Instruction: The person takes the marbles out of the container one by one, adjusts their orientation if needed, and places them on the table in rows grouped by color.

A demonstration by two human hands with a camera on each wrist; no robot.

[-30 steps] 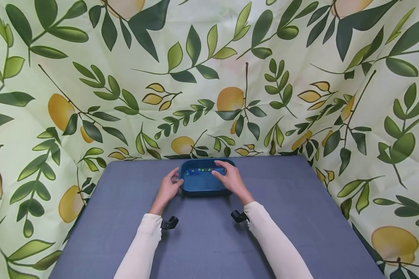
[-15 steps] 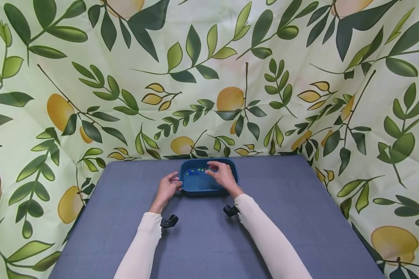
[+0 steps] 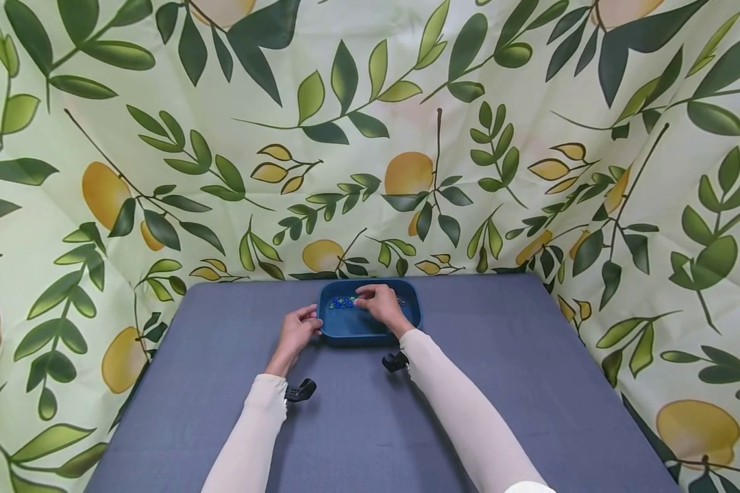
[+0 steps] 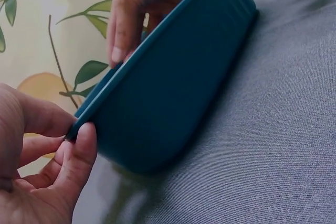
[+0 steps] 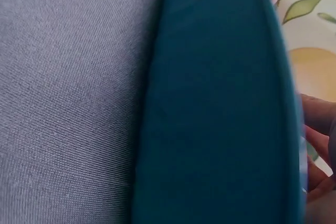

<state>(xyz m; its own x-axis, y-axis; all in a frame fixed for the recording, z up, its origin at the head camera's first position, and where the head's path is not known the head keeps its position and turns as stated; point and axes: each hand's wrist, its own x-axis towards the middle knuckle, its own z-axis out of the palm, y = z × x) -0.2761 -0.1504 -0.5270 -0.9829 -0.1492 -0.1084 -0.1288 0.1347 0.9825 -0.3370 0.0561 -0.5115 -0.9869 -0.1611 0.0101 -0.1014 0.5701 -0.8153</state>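
In the head view a blue rectangular tub [image 3: 360, 335] stands on the cloth-covered table. Inside it, small shiny blue and green pieces, like glass marbles [image 3: 339, 303], lie in a row along the far part. My left hand [image 3: 298, 333] pinches the tub's left rim, thumb outside, as the left wrist view shows up close. My right hand [image 3: 382, 305] reaches in over the row, fingers bent down and fingertips at the pieces. It covers the middle of the row; a few pieces show to its right. Whether its fingertips hold one, I cannot tell.
A grey-blue cloth [image 3: 358, 424] covers the table. Behind and at both sides hangs a pale curtain [image 3: 321, 171] printed with leaves and fruit. A black wrist camera mount [image 3: 301, 390] sits on the left wrist, another [image 3: 395, 361] on the right.
My right hand has moved left along the row, from the tub's right side to its middle, uncovering pieces at the right. My left hand stays at the left rim.
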